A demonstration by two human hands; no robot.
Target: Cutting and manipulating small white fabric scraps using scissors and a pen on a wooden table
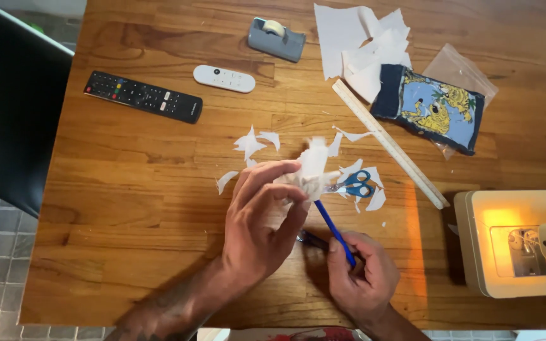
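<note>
Paper piece (311, 165), white, blurred, held above the wooden table (127, 189) near its middle, over loose paper scraps (251, 144) and blue-handled scissors (352, 184). Risk, as judged: the blue pen (335, 232) pressed into it could tear or crumple the thin sheet, or slip toward the holding fingers. Left hand (261, 218): raised, fingers curled shut around the paper. Right hand (363, 271): low, fist closed on the pen, tip angled up-left into the paper.
</note>
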